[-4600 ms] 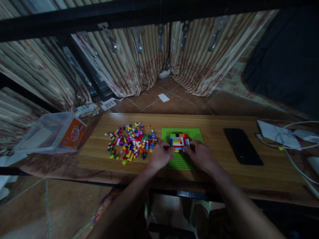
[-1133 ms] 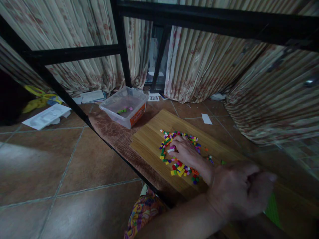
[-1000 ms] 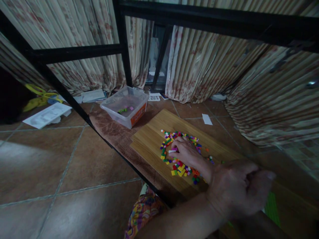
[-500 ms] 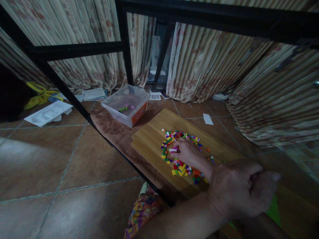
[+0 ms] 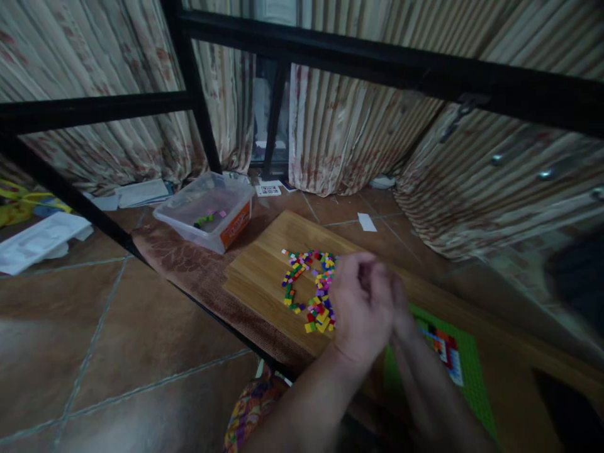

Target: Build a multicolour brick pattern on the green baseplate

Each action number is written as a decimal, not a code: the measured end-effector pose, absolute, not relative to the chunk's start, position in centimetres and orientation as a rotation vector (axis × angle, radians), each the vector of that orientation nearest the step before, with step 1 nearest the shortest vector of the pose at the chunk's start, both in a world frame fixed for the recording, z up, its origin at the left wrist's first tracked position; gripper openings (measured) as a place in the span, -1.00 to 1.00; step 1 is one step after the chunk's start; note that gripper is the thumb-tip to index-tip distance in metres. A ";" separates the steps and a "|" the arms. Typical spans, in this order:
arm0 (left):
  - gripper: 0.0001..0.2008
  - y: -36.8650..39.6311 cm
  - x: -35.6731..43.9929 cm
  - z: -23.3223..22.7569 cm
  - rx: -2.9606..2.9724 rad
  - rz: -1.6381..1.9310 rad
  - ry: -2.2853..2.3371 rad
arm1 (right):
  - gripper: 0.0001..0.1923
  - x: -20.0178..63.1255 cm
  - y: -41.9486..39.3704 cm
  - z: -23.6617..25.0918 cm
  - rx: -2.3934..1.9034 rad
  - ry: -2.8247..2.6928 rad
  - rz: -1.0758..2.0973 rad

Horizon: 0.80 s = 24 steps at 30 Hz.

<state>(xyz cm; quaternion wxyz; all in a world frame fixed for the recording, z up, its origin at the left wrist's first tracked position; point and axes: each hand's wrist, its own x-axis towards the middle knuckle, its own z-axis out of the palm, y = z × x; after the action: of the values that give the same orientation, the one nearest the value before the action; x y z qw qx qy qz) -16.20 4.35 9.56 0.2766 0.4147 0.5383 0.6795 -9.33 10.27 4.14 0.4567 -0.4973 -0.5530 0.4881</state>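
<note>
My left hand (image 5: 358,305) is closed, its fingers curled in a pinch over the right side of a heap of small coloured toy bricks (image 5: 323,314). What it holds, if anything, is hidden. My right hand (image 5: 399,305) is close against it on the right, and its fingers are mostly hidden behind the left. Both hands are a little blurred. Beneath my right forearm lies a green studded baseplate (image 5: 472,371) with rows of red, white and blue bricks (image 5: 446,352) on it. More bricks form a loose ring on the wooden board (image 5: 264,264).
A clear plastic tub (image 5: 212,236) with a few bricks inside stands on a brown mat (image 5: 174,264) at the board's left. A black metal frame (image 5: 94,107) crosses in front. White paper (image 5: 367,222) and a white tray (image 5: 42,239) lie on the tiled floor.
My right hand has drawn back from the brick ring toward the right. My left hand has moved left and up, so both hands now meet. The view has shifted, showing more of the green baseplate.
</note>
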 end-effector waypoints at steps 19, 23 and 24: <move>-0.87 6.6 -20.2 7.3 1.016 1.238 1.258 | -0.74 -6.7 6.5 3.7 -1.260 -0.960 1.284; -0.80 6.9 -20.2 6.6 1.179 1.140 1.397 | -0.81 -6.2 7.2 1.3 -1.433 -1.383 1.090; -0.79 6.9 -20.1 6.5 1.232 1.115 1.423 | -0.81 -6.1 7.3 1.0 -1.449 -1.479 1.051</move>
<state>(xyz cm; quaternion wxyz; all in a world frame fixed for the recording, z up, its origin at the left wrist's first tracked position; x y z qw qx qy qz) -20.14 6.95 6.48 0.4589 0.5004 0.5779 0.4529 -6.14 7.32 1.02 0.3983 -0.5724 -0.5844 0.4150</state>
